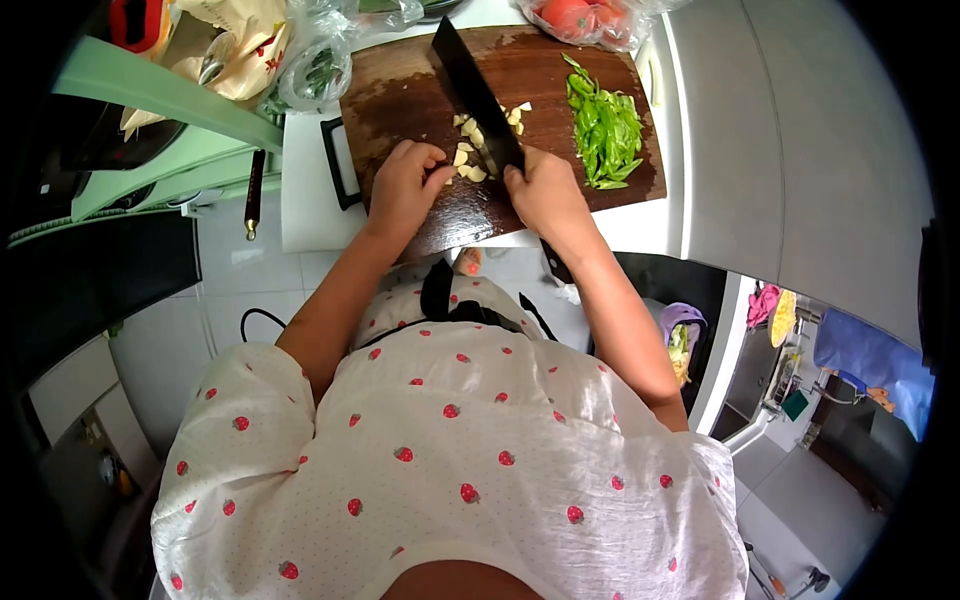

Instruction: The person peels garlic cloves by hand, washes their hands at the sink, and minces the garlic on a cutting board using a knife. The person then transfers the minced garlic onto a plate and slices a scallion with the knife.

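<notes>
My right hand [548,197] is closed round the handle of a kitchen knife [472,88]. Its broad dark blade slants up and left over a wooden cutting board [395,85]. Chopped garlic pieces [470,172] lie left of the blade, and a few more show on its right side. Beside the pieces, my left hand [405,190] has its fingers curled and the thumb close to the forefinger. Whatever those fingertips may hold is hidden. Sliced green peppers [606,130] form a long pile on the right part of the board.
A clear plastic bag with tomatoes [568,18] sits behind the board. Another plastic bag [318,72] with greens is at the back left. Left of the counter stands a green rack [170,90]. A grey panel [830,130] borders the right side.
</notes>
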The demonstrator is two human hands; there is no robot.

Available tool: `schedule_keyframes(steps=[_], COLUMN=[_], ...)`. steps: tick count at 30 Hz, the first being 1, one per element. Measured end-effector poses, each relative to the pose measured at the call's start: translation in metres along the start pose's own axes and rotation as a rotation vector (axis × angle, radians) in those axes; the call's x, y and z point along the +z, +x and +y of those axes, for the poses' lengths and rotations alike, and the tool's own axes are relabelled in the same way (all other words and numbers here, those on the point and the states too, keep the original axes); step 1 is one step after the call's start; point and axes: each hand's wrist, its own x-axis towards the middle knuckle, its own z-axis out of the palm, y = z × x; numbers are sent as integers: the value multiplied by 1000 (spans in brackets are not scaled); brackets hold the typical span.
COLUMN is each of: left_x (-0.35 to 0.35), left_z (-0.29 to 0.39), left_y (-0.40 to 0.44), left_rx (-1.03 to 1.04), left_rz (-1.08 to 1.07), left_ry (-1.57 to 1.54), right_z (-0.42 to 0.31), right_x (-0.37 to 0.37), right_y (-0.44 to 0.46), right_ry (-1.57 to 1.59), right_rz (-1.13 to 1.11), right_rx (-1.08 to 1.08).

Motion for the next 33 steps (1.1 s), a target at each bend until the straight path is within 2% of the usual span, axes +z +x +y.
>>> schedule_keyframes(steps=[4, 10, 14, 18, 24, 27, 31, 33], left_x=[-3, 2, 3, 7, 15, 22, 28, 28], left_z=[-2, -4, -3, -2, 2, 4, -1, -2], left_y=[-12, -10, -10, -10, 6, 15, 24, 25], left_rx=[15, 59, 4, 34, 73, 93, 122, 121], left_rz=[-74, -7, -4, -7, 9, 19, 36, 45], left_ry=[73, 119, 91, 78, 115, 121, 149, 142], right_z=[6, -7, 2, 6, 0, 16, 16, 20], right_x=[13, 5, 12, 16, -16, -3, -9, -11], right_y=[-3, -6, -9, -5, 0, 12, 12, 11], right_ry=[-42, -57, -25, 11, 2, -67, 23, 22], right_rz=[-48, -23, -40, -26, 48, 42, 11, 57], right_rx=[-18, 9, -44, 9, 86, 50, 138, 74])
